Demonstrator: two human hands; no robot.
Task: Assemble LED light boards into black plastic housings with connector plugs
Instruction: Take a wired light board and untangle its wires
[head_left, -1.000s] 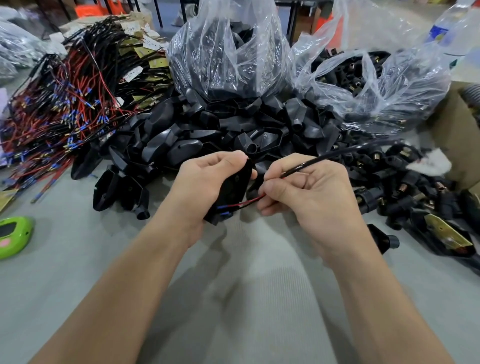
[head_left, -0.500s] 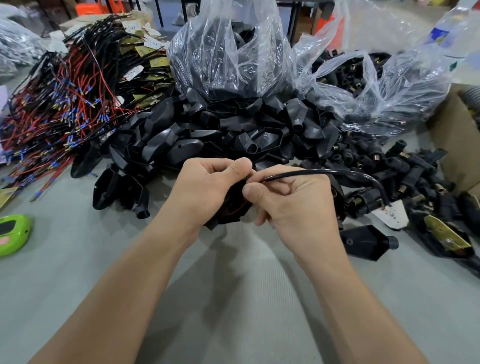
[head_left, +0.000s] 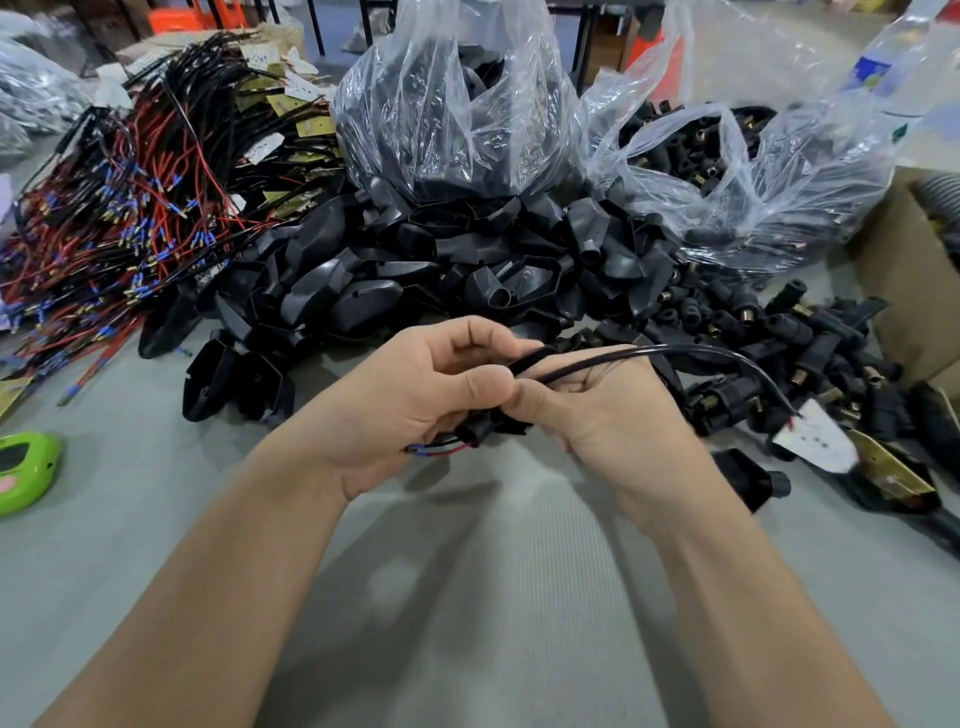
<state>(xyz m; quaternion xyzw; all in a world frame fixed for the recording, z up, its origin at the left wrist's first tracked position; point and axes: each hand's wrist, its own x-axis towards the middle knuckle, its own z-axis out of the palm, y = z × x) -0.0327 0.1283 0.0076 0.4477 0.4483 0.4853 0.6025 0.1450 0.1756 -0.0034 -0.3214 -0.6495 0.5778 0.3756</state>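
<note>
Covering grey table (head_left: 156, 545): black housings pile (head_left: 415, 270) | 2 plastic bags (head_left: 457, 104)

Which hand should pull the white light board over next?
Probably the right hand. It already pinches the black cable that arcs rightward to the white LED board, which lies on its side. The left hand is busy gripping the black housing.

- A grey desk (head_left: 467, 597) carries everything.
- Far left: a tangle of red and black wires (head_left: 130, 218) with blue tips.
- Centre: a heap of black housings (head_left: 395, 270), with a clear bag (head_left: 447, 104) of more behind it.
- Right: loose connector plugs (head_left: 779, 332), a second clear bag (head_left: 753, 171), and a white LED board (head_left: 815, 436).
- Near left edge: a green gadget (head_left: 26, 467).
</note>
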